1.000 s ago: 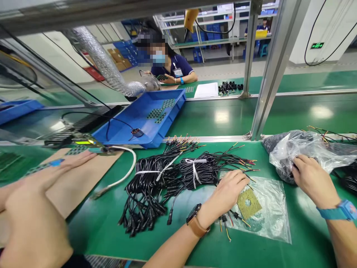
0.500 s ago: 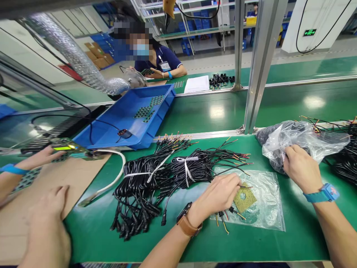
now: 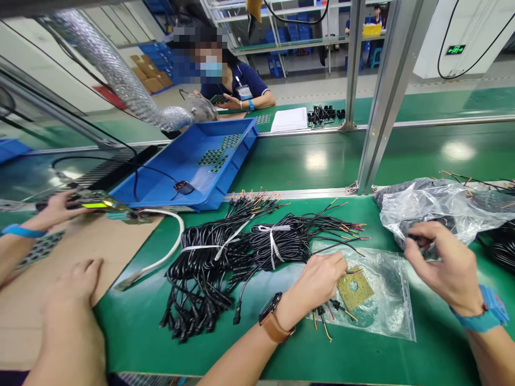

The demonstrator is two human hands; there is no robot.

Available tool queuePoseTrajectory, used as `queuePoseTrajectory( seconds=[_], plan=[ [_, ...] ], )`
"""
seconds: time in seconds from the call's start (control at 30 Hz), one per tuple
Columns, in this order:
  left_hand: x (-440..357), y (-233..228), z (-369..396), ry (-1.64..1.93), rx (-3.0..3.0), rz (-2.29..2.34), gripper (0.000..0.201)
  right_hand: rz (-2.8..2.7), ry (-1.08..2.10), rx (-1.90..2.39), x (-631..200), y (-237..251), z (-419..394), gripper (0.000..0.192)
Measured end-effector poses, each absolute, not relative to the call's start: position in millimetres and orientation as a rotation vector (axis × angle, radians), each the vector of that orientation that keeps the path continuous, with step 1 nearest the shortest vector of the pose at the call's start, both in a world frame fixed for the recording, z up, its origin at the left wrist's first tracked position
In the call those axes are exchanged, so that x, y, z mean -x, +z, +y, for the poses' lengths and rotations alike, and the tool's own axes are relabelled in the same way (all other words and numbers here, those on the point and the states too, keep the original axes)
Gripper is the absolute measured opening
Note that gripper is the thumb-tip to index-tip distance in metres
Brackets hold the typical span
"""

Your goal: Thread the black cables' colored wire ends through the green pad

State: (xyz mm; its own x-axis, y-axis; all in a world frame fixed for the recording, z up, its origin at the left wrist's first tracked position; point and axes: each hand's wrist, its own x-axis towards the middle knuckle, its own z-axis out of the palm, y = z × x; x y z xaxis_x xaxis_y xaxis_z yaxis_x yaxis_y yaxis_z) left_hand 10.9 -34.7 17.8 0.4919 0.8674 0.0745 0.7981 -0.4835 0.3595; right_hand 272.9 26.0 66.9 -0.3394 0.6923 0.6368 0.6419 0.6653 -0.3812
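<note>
My left hand (image 3: 317, 281), with a brown-strapped watch on its wrist, is closed on a thin black cable (image 3: 355, 272) whose bare end pokes out past the fingertips. Just below it, several black cable ends (image 3: 322, 311) with yellow and red wires lie on a flat clear zip bag (image 3: 388, 311). A yellowish square sponge (image 3: 356, 291) with a round hole rests on that bag. My right hand (image 3: 444, 265), wearing a blue wristband, pinches a small black part (image 3: 420, 241) at the side of a crumpled clear bag (image 3: 410, 203) of black pieces.
Two tied bundles of black cable (image 3: 213, 246) (image 3: 277, 244) lie left of my left hand. Behind stands a blue tray (image 3: 161, 187) with green boards. At left, a co-worker's hands (image 3: 74, 287) are over cardboard (image 3: 116, 241). A metal post (image 3: 376, 128) rises behind; more cables (image 3: 499, 241) lie far right.
My right hand has drawn back slightly from the crumpled bag, and a small black part now shows between its fingers. My left hand stays in place. The co-worker's far hand has moved nearer the yellow-lit device.
</note>
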Motion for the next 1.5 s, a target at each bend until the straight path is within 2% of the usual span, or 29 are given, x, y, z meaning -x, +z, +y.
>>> queuePoseTrajectory(
  seconds=[0.2,0.33,0.87,1.07,1.2,1.43,1.5],
  plan=[
    [-16.5,17.6,-35.8,0.242,-2.51,1.533,0.017,-2.443,0.597,0.689,-248.0,46.8,11.4,0.015],
    [-19.7,21.4,-35.5,0.101,-2.51,1.572,0.018,-2.566,0.781,0.586,-236.8,40.0,3.7,0.016],
    [-17.5,23.5,-37.6,0.19,-2.533,1.554,0.022,-2.522,0.846,0.622,-234.9,35.8,10.8,0.015],
    [-14.7,26.0,-38.8,0.139,-2.501,1.537,0.016,-2.541,0.799,0.585,-235.0,36.0,8.7,0.015],
    [-14.1,29.3,-38.7,0.169,-2.472,1.494,0.013,-2.568,0.88,0.568,-235.5,32.9,8.1,0.014],
    [-10.8,35.9,-36.5,0.458,-2.239,1.484,0.005,-2.237,0.81,0.897,-245.2,27.0,16.6,0.015],
    [-11.3,35.8,-37.0,0.613,-2.169,1.443,0.01,-2.121,0.869,0.991,-246.7,23.1,18.2,0.017]
  ],
)
